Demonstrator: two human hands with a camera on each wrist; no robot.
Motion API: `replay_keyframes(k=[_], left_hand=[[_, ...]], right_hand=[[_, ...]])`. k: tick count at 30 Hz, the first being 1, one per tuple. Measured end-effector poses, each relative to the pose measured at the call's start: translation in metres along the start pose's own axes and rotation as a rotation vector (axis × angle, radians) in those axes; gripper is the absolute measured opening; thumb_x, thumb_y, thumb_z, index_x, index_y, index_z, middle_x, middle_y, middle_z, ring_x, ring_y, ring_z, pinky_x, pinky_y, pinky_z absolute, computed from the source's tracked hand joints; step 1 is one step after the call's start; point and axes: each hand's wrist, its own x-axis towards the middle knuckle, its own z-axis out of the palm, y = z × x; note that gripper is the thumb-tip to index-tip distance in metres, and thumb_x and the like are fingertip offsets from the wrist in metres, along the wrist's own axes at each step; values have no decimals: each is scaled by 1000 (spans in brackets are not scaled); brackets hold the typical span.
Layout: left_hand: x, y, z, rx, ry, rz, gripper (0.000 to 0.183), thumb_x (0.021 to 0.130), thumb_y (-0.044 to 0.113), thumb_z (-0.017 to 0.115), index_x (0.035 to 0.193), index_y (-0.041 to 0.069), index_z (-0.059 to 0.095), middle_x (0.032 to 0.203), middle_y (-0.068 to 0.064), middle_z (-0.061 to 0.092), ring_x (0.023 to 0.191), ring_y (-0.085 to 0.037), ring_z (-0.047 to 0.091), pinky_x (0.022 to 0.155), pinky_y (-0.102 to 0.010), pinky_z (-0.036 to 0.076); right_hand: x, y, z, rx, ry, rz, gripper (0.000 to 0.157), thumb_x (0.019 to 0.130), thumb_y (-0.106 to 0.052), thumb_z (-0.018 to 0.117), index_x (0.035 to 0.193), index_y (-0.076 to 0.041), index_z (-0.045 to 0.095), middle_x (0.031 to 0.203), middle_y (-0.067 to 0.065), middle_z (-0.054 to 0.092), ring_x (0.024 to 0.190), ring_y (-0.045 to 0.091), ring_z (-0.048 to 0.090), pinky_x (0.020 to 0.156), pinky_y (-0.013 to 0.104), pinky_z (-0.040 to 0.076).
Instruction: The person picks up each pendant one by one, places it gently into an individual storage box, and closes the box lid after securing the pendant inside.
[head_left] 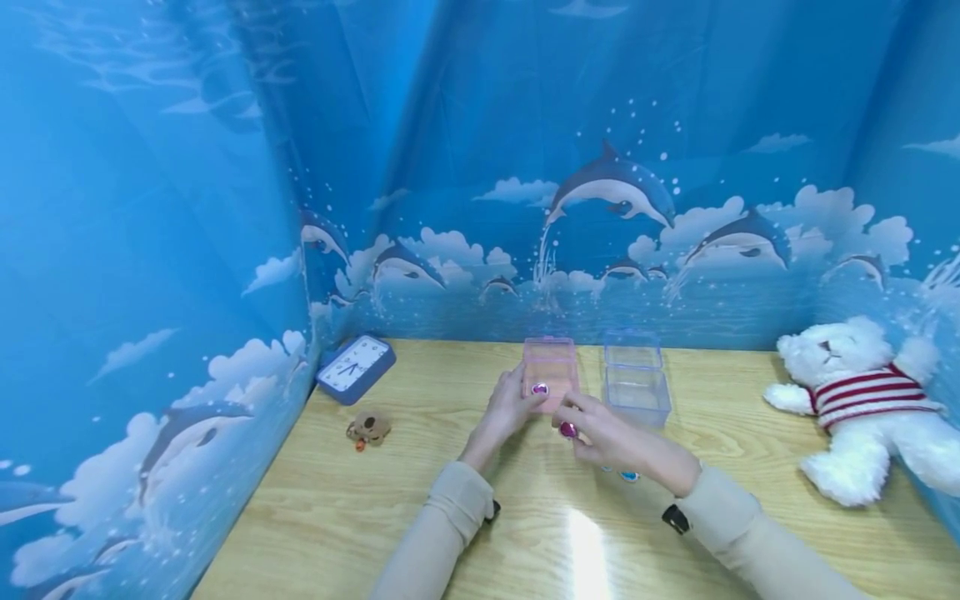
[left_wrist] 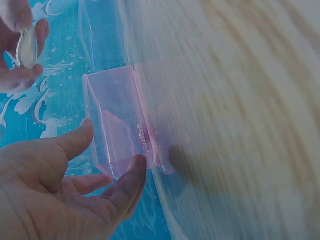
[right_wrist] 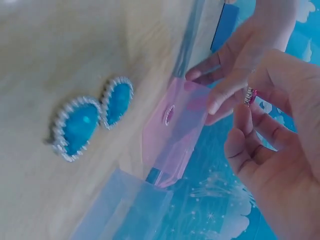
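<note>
My left hand (head_left: 504,410) holds the clear pink box (head_left: 553,363) at its near left corner, thumb on one side and fingers on the other. The box's lid stands open at the back. Inside lies a magenta gem (head_left: 540,389) with a silver beaded rim. Just in front of the box, my right hand (head_left: 609,433) pinches another magenta gem (head_left: 568,430) between thumb and fingertips; its pale back (left_wrist: 30,47) faces the left wrist view. Two blue gems (right_wrist: 78,127) with silver beaded rims lie on the table below the right hand.
Right of the pink box stands a clear blue box (head_left: 637,393), lid open. A blue clock (head_left: 356,368) and a small brown plush charm (head_left: 370,427) are at the left. A white teddy bear (head_left: 862,408) in a striped sweater lies at the right. A dolphin-print curtain (head_left: 480,208) encloses the table.
</note>
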Motion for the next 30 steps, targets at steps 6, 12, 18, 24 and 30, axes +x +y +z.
replay_keyframes(k=[6,12,18,24,30], left_hand=[[1,0,-1,3,-7,-1,81,101,26,71,168,12,27,163,-23,43,149,-42,45,126,-60,38],[0,0,-1,26,-2,3,84,99,29,73,167,9,28,154,-22,51,138,-38,55,121,-56,46],[0,-1,0,29,-5,1,83,100,26,73,167,8,28,156,-23,49,141,-40,53,122,-57,45],[2,-2,0,44,0,10,82,100,26,73,166,6,29,153,-23,51,138,-40,55,120,-56,46],[3,-2,1,56,2,6,82,99,26,73,166,6,29,151,-23,52,137,-39,56,120,-55,47]], right_hand=[[13,9,-11,60,-64,169,37,81,7,72,115,-9,68,110,4,60,86,10,61,73,20,59],[26,24,-13,65,-57,232,30,91,-8,78,119,-5,70,114,8,61,88,13,64,74,19,60],[34,38,-12,52,-84,300,32,92,-14,79,120,-4,69,122,13,64,94,16,68,78,25,64],[40,47,-11,68,-104,340,37,85,-1,77,121,-2,70,129,17,63,99,21,68,82,31,65],[46,51,-7,53,-115,362,38,85,0,79,122,-2,70,124,18,64,96,22,68,80,34,65]])
